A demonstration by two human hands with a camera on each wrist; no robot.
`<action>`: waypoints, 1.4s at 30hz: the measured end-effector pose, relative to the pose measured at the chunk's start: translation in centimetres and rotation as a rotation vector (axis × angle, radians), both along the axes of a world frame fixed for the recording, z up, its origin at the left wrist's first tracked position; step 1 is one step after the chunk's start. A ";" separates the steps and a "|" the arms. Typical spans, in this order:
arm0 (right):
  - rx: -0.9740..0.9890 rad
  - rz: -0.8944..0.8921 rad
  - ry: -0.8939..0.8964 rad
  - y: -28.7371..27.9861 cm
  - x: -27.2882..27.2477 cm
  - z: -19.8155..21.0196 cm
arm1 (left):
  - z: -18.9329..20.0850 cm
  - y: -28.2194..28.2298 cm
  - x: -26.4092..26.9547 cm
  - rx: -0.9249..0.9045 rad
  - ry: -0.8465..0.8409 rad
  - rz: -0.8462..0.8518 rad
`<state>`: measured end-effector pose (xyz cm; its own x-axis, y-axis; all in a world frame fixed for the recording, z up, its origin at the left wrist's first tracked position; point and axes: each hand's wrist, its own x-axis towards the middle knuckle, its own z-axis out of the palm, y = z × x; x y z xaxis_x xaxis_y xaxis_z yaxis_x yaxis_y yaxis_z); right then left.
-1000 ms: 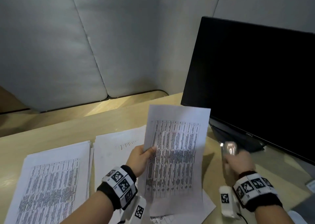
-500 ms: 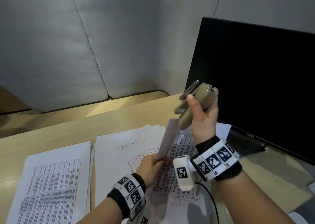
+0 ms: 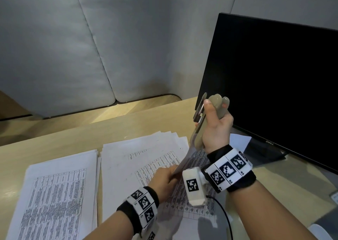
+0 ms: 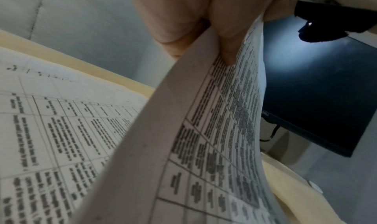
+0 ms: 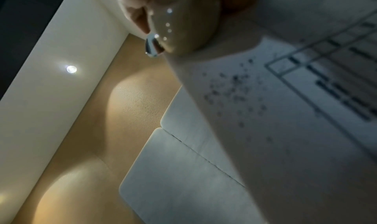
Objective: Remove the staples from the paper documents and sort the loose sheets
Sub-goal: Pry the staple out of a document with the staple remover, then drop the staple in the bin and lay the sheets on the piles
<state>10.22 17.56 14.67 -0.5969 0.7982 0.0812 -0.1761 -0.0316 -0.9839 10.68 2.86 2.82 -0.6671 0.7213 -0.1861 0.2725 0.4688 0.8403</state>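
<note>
My right hand [image 3: 215, 122] grips a beige staple remover [image 3: 206, 117] with metal jaws, raised upright in front of the monitor. Its lower end meets the top corner of a printed document [image 3: 196, 160] that rises steeply from the desk. My left hand [image 3: 164, 179] pinches that document by its left edge. In the left wrist view my fingers [image 4: 224, 50] clamp the curled printed document [image 4: 214, 146]. The right wrist view shows the staple remover [image 5: 183, 25] close up beside the document [image 5: 285, 114]. Two stacks of printed sheets lie flat, a left stack [image 3: 54, 194] and a fanned middle stack [image 3: 142, 154].
A black monitor [image 3: 274, 93] stands close on the right, its stand behind my right wrist. Grey padded panels [image 3: 73, 48] wall the back of the wooden desk [image 3: 54, 137]. A white object [image 3: 320, 230] sits at the bottom right corner.
My right hand lifted the staple remover from the desk by the monitor stand and brought it to the document's top. My left hand lowered the document and turned it edge-on.
</note>
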 end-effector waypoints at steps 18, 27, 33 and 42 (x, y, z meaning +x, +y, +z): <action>0.399 0.042 -1.354 9.7 9.5 -11.6 | -2.3 -2.4 -2.0 -0.136 -0.119 0.398; 0.552 0.226 -1.485 8.1 9.4 -13.2 | -1.5 -3.4 -1.9 -0.070 -0.227 0.437; 0.260 0.497 -0.775 -3.8 5.7 -10.6 | 0.6 -8.3 -4.0 0.112 -0.330 0.675; 0.313 0.834 -0.805 -19.3 -1.3 -13.4 | -0.6 -24.6 -9.6 -0.373 -0.050 1.008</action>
<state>8.88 -1.77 1.22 -0.8891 0.1536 -0.4312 0.4540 0.4167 -0.7875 1.05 -21.70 2.25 -0.9081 -0.2653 -0.3241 -0.4139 0.6873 0.5969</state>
